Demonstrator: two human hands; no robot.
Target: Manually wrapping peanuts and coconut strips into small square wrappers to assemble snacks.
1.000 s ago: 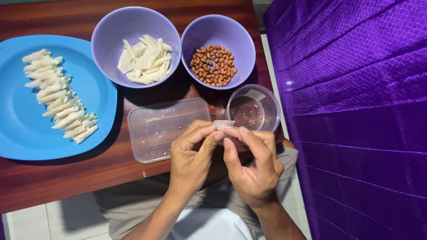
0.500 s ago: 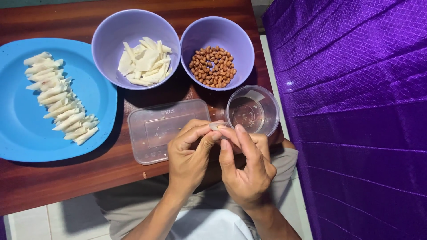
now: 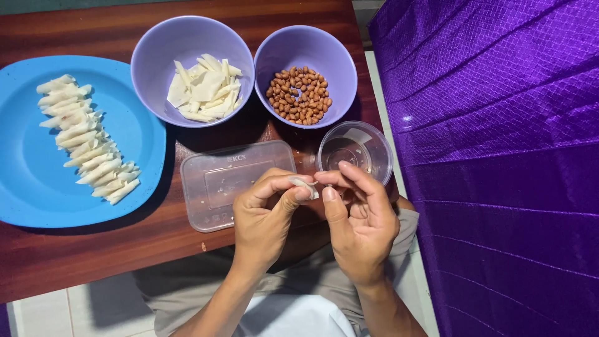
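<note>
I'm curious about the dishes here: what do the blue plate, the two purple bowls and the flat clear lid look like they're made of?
Blue plate: probably plastic or melamine, with an even colour and soft sheen.
Purple bowls: likely the same, matte and uniformly coloured.
Clear lid: thin see-through plastic with moulded ridges; the table's wood shows through it.

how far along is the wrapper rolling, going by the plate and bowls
Done: a row of rolled pieces lies on the blue plate. In hand: the left hand and right hand pinch one small white piece. Left: a pile of flat wrappers and a bowl of peanuts.
</note>
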